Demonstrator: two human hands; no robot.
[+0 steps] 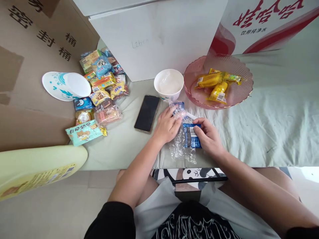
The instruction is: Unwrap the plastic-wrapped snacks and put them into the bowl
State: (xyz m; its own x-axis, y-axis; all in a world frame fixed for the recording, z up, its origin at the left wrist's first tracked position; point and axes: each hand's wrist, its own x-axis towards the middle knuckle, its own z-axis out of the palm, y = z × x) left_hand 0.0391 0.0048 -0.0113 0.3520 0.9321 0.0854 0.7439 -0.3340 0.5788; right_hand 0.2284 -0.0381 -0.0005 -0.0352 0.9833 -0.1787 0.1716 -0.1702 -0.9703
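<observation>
My left hand (168,126) is closed on a crumpled clear plastic wrapper (181,151), with its fingertips near a small blue packet piece (179,106). My right hand (210,137) pinches the upper right edge of a blue packet (191,136) with a white barcode label. A short white strip (191,116) shows between the two hands, beside the right fingertips. The plastic lies partly over and beside the blue packet. Just beyond my left fingers stands a white paper bowl (168,84), and a black phone (147,113) lies to their left.
A pink ribbed glass bowl (239,96) holds several yellow-wrapped snacks (211,81). Several packaged snacks (103,83) are piled at the left, near a tipped patterned paper bowl (56,86). A cardboard box (50,109) and white boxes (154,39) line the back of the cloth-covered surface (279,132).
</observation>
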